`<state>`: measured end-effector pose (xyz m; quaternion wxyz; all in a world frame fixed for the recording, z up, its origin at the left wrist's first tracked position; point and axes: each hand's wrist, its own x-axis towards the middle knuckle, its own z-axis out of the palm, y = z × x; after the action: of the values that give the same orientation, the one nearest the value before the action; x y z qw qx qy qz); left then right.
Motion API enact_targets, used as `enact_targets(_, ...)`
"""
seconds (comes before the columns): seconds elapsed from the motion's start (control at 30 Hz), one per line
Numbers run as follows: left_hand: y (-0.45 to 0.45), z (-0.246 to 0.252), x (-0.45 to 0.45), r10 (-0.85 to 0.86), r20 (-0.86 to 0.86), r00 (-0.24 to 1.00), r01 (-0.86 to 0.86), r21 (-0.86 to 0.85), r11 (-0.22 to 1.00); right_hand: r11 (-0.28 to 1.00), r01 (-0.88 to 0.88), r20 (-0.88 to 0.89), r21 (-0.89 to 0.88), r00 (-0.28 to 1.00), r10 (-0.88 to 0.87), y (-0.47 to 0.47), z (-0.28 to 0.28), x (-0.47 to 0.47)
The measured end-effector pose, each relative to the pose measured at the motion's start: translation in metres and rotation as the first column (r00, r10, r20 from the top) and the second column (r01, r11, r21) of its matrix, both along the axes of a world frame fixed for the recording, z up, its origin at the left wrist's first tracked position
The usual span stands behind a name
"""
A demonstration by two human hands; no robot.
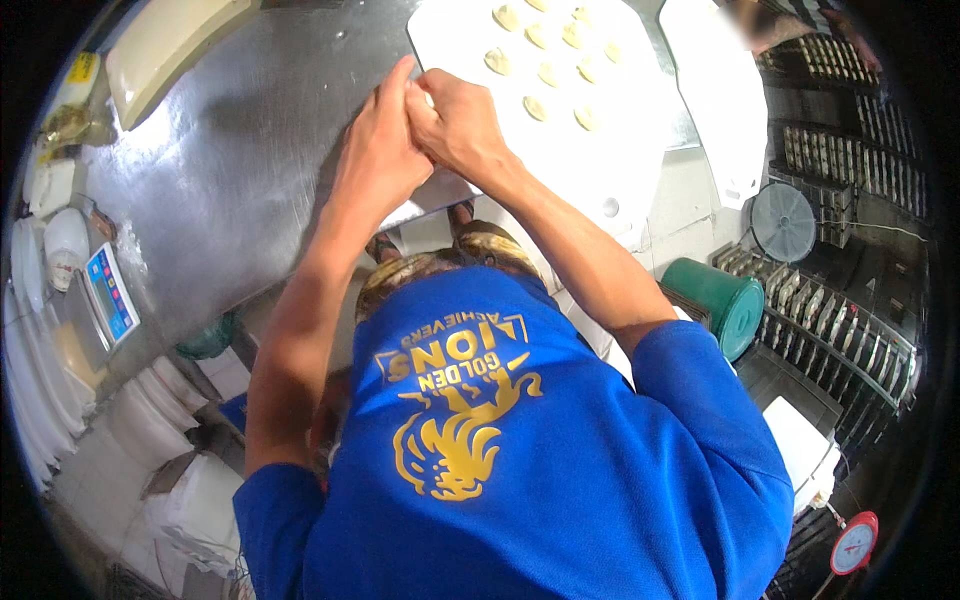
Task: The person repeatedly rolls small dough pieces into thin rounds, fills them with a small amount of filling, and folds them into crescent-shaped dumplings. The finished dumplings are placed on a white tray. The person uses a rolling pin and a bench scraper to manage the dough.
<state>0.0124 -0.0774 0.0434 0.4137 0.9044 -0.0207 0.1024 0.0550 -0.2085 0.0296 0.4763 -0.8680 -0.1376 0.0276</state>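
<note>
My left hand (381,146) and my right hand (459,124) meet over the near edge of a steel worktable (255,172). A small pale piece of dough (429,100) peeks out between thumb and fingers; the hands hide most of it. Just right of them lies a white board (592,176) that juts past the table's edge. Several small pleated dough pieces (535,109) sit on it in loose rows, apart from one another.
A pale slab (172,56) lies far left, above a digital scale (111,296). Right are a second white board (724,112), part of another person (784,30), a round fan (783,223), a green lidded bin (712,304), loaded racks (817,307) and a red dial scale (853,544).
</note>
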Motion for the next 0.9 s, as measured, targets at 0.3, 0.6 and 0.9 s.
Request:
enact_targets(0.3,0.015,-0.02,0.067,-0.05,-0.324,0.945,0.226,0.531,0.817,0.998,0.049,-0.189,-0.042,0.98,-0.056,0.0,0.005,0.035)
enact_targets(0.6,0.044,-0.046,0.051,0.013,-0.175,0.984,0.061,0.412,0.909,0.983,-0.074,-0.356,0.17,0.925,0.131,-0.173,0.044,0.007)
enact_targets(0.9,0.048,-0.032,0.039,0.09,-0.302,0.949,-0.022,0.219,0.975,0.726,0.427,0.18,-0.539,0.9,-0.396,-0.219,0.002,0.076)
